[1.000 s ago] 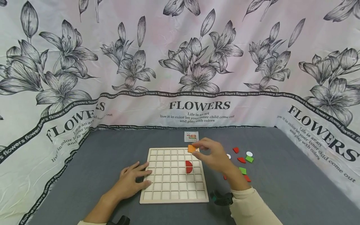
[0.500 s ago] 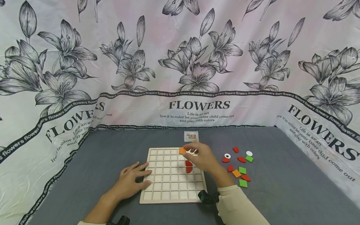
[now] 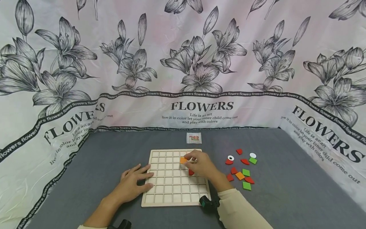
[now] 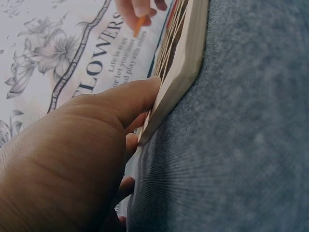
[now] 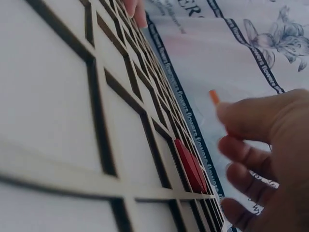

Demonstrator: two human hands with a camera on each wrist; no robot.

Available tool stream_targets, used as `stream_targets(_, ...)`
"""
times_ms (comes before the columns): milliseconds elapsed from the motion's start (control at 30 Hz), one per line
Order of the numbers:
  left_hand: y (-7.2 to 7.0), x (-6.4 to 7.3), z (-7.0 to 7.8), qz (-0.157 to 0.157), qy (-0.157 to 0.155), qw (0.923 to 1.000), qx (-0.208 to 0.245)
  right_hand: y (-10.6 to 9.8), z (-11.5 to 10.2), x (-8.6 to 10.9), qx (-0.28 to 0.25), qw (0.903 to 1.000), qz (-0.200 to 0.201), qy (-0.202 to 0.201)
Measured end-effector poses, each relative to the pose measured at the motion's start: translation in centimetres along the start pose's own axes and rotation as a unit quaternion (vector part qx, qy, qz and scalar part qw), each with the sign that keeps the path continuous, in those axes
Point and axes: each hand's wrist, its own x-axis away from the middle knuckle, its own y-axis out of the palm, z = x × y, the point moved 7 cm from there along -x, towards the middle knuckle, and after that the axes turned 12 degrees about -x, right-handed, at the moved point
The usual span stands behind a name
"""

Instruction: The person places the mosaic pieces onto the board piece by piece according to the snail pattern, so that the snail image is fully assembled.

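Observation:
My right hand (image 3: 201, 163) pinches an orange square tile (image 3: 183, 160) between thumb and fingertips, above the upper right part of a wooden grid board (image 3: 168, 181). The right wrist view shows the orange tile (image 5: 214, 97) edge-on, raised off the grid. Two red quarter-round pieces (image 5: 190, 166) sit side by side in cells of the board; in the head view the hand partly covers this red pair (image 3: 191, 172). At the board's left edge rests my left hand (image 3: 135, 181), fingers spread, with thumb and fingertips on the wooden rim (image 4: 178, 72).
Right of the board lie loose pieces: red quarter-rounds (image 3: 245, 162), green squares (image 3: 247, 186), another orange square (image 3: 240, 175), a white disc (image 3: 253, 155) and a white ring with a dark centre (image 3: 230, 158). A small picture card (image 3: 194, 138) lies behind the board.
My right hand has carried the orange tile left across the board, then slightly nearer to me. The loose pieces its arm covered now show. My left hand stays at the edge.

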Motion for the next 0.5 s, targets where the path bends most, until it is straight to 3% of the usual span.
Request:
stream_targets(267, -0.2, -0.1, 0.3, 0.004, 0.007, 1.0000, -0.003, 0.5, 0.7, 0.2, 0.067, 0.9975, -0.012, -0.021)
stream_targets(500, -0.1, 0.0, 0.1, 0.002, 0.005, 1.0000, 0.002, 1.1, 1.0, 0.2, 0.093, 0.9947, -0.029, -0.033)
